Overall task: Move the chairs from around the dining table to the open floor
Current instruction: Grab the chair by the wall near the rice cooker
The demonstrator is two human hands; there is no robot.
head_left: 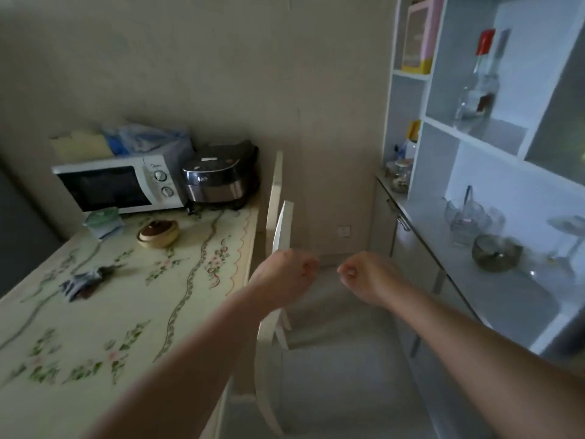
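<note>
Closest to us are two bare arms, stretched out ahead. The left hand (283, 274) is curled up like a loose fist, and so is the right hand (361, 274). The fingers (308, 267) are bent in, and I see nothing held in them. Both hands hang in the air, a small gap between them.

Right under the left arm and hand is the near chair (269, 337). It is pale and pushed in along the right edge of the surface (126, 312), which wears a flowery cloth. The chair back runs away from us, along that edge, so its long line points toward the far wall. The picture is blurry here — I cannot tell if the left hand touches the white top of the back or just floats over it. The left hand is the nearer one; the right hand is off to the side, over the bare floor (342, 375).

I think the next move is a grab at the chair back, then a pull to the right, out into that floor.

A bit farther on stands a second chair (274, 191), tucked in along the same edge.

At the far end of the surface sit a small brown pot (158, 234), a microwave (120, 186) and a rice cooker (218, 182). On the right — white shelves (443, 128) with a bottle (478, 90) and glass bowls.
</note>
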